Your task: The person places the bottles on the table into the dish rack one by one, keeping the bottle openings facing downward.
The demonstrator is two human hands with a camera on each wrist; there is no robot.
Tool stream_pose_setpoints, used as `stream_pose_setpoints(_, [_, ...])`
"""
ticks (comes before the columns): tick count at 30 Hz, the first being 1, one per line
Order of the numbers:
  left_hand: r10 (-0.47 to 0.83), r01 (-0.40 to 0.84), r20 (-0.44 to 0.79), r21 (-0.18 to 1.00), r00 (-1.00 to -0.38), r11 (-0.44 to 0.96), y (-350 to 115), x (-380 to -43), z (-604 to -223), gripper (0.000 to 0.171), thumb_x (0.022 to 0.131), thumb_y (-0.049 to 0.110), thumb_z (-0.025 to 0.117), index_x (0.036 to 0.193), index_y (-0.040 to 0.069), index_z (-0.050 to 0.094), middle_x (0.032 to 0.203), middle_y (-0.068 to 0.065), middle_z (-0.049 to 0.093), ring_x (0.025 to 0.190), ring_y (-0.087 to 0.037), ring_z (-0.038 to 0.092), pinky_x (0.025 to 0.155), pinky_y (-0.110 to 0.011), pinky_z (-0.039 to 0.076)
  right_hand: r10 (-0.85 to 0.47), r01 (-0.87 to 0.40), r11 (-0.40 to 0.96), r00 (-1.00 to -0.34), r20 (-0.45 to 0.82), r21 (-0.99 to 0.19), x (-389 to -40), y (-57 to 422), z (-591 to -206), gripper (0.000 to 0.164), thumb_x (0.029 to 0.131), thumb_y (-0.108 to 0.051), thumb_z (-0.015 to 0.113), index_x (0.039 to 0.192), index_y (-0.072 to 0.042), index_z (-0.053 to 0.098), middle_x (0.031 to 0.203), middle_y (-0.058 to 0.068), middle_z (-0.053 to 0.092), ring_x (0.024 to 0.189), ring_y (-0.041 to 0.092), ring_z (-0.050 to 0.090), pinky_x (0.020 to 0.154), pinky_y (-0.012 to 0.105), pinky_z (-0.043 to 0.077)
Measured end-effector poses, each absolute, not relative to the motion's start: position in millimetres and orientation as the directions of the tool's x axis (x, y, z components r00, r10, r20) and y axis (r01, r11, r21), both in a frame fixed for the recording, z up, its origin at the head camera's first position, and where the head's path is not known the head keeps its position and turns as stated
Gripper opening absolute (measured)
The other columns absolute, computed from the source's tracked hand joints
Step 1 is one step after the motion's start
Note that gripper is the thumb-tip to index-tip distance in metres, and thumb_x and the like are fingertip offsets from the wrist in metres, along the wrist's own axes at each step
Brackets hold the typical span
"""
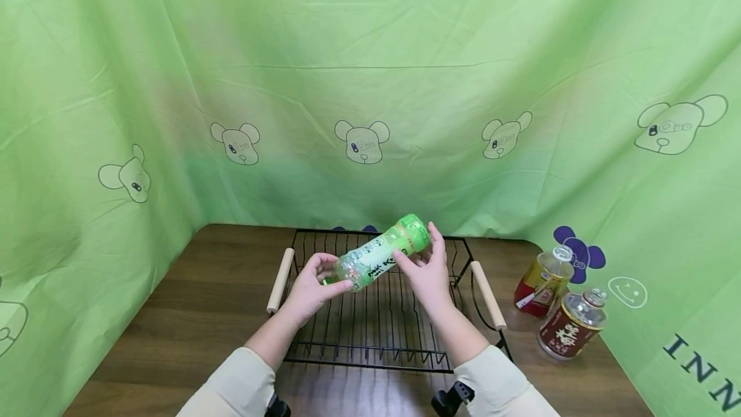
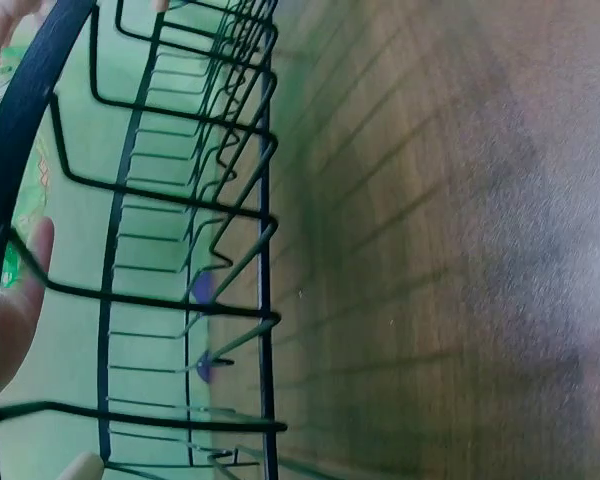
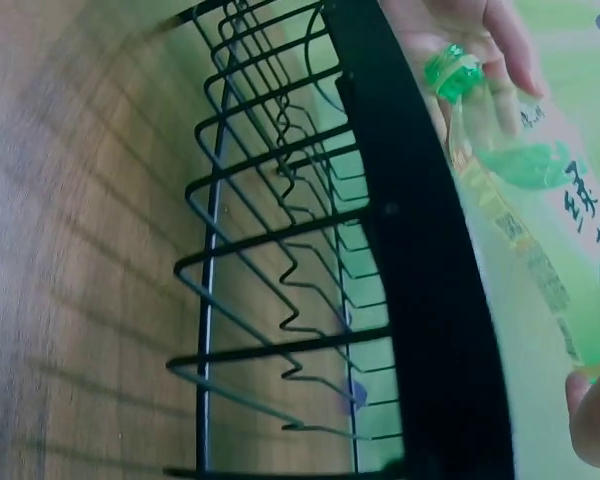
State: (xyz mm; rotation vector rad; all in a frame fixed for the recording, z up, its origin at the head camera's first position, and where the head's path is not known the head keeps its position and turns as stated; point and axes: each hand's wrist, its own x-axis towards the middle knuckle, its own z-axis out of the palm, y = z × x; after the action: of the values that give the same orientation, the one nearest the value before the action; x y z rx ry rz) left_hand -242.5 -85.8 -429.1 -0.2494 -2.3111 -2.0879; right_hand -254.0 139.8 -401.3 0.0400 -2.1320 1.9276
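Note:
A green-tea bottle (image 1: 376,255) with a pale green label is held tilted above a black wire dish rack (image 1: 370,344). My left hand (image 1: 312,288) grips its lower-left, cap end, thumb in front. My right hand (image 1: 429,272) holds the raised upper-right end between thumb and fingers. In the right wrist view the green cap (image 3: 453,72) shows close to the left hand's fingers, and the Chinese lettering on the bottle (image 3: 555,230) faces the camera. The left wrist view has the bottle (image 2: 25,190) partly hidden behind the rack's dark side bar.
Two bottles stand on the wooden table at right: one with a red and yellow label (image 1: 541,285), one with a brown label (image 1: 570,327). Wooden handles (image 1: 489,295) flank the rack. A green cartoon-print curtain (image 1: 359,82) encloses the table's back and sides.

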Motion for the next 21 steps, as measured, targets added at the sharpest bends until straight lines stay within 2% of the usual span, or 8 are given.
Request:
stream_pose_setpoints(4, [0.101,0.133,0.122,0.986,-0.987,0.105,-81.7,-241.2,-431.2,0.053,0.079,0.008,0.078,0.123,0.001,0.050,0.127,-0.020,0.057,0.115,-0.032,0.060,0.086,-0.037,0.055,0.191,-0.211,0.086,-0.956,0.224,-0.974,-253.1,136.9,-399.9,0.091,0.087,-0.007,0.071,0.157,-0.017,0.014,0.151,0.018,0.031,0.131,0.040,0.047,0.106,0.047,0.044])
stream_pose_setpoints(7, [0.092,0.133,0.123,0.985,-0.988,0.112,-80.5,-240.4,-431.7,0.053,0.079,0.009,0.079,0.123,0.002,0.050,0.128,-0.019,0.057,0.115,-0.031,0.060,0.085,-0.037,0.055,0.195,-0.209,0.068,-0.956,0.218,-0.976,-252.1,135.1,-399.7,0.091,0.088,-0.007,0.070,0.157,-0.017,0.012,0.154,0.017,0.028,0.133,0.040,0.046,0.105,0.044,0.046])
stream_pose_setpoints(12, [0.092,0.135,0.125,0.984,-0.988,0.117,-79.6,-240.0,-432.4,0.054,0.078,0.009,0.080,0.123,0.002,0.050,0.128,-0.019,0.057,0.112,-0.028,0.060,0.085,-0.036,0.054,0.174,-0.185,0.022,-0.967,0.186,-0.982,-251.2,131.3,-399.7,0.094,0.090,-0.010,0.068,0.158,-0.022,0.005,0.158,0.018,0.019,0.130,0.042,0.048,0.096,0.033,0.052])
stream_pose_setpoints(16, [0.094,0.135,0.124,0.985,-0.988,0.110,-77.9,-238.7,-429.5,0.054,0.078,0.009,0.080,0.122,0.002,0.050,0.127,-0.018,0.057,0.110,-0.026,0.060,0.084,-0.035,0.054,0.165,-0.186,-0.042,-0.970,0.177,-0.982,-251.9,128.0,-398.4,0.098,0.090,-0.007,0.067,0.158,-0.027,-0.001,0.158,0.019,0.020,0.127,0.045,0.050,0.090,0.026,0.053])
stream_pose_setpoints(21, [0.096,0.140,0.129,0.983,-0.987,0.120,-77.5,-237.3,-426.9,0.055,0.078,0.011,0.081,0.122,0.003,0.050,0.126,-0.016,0.057,0.110,-0.026,0.060,0.083,-0.035,0.054,0.176,-0.175,-0.111,-0.972,0.154,-0.978,-254.8,122.4,-397.1,0.103,0.089,-0.003,0.068,0.157,-0.032,-0.005,0.158,0.017,0.020,0.126,0.045,0.049,0.081,0.024,0.056])
